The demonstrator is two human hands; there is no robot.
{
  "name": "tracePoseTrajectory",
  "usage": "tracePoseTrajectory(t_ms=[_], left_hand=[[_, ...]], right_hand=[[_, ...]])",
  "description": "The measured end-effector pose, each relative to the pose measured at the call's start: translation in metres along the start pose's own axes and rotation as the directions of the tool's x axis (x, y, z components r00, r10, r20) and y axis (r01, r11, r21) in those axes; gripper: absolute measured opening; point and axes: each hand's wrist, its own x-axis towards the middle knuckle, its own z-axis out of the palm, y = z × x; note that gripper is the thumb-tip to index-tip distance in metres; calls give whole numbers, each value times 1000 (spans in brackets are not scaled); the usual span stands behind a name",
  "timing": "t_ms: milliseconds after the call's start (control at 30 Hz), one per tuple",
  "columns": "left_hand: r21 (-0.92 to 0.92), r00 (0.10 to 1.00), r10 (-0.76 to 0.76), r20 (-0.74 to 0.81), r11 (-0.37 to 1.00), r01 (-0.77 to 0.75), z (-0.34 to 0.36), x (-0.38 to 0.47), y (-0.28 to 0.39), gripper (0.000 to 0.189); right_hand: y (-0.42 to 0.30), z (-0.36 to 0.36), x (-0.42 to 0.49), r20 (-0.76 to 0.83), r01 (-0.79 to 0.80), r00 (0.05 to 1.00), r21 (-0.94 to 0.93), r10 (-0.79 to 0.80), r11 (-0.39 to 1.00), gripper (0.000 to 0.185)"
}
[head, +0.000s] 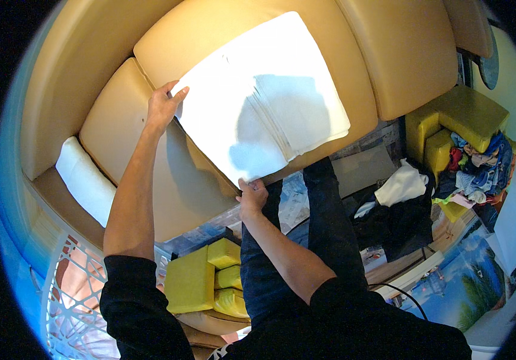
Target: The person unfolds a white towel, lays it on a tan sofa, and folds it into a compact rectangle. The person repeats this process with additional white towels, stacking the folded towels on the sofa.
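A folded white cloth (258, 103) lies across the seat cushion of a tan leather sofa (352, 90), with a crease running down its middle and my shadow over part of it. My left hand (164, 104) pinches its left corner between thumb and fingers. At the near corner, my right hand (252, 196) holds the cloth's edge, some of its fingers hidden underneath. Another white folded piece (87, 180) rests by the sofa's left armrest, partly behind my left forearm.
A small yellow-green armchair (190, 279) stands below the sofa. Another (474, 108) at the right bears a heap of clothes (483, 166). Black and white garments (402, 184) lie near my legs. A white lattice panel (75, 297) stands lower left.
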Motion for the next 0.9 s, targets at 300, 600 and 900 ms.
tracePoseTrajectory(t_ms=[300, 600, 900], left_hand=[[-100, 1000, 11, 1, 995, -10, 3, 4, -12, 41], [-304, 999, -42, -32, 952, 30, 10, 11, -29, 37], [415, 838, 282, -468, 907, -74, 32, -6, 16, 44]], right_hand=[[3, -13, 17, 77, 185, 983, -494, -169, 850, 30], [0, -10, 10, 70, 12, 998, -237, 4, 971, 21], [-35, -34, 29, 128, -164, 968, -315, 214, 935, 30]])
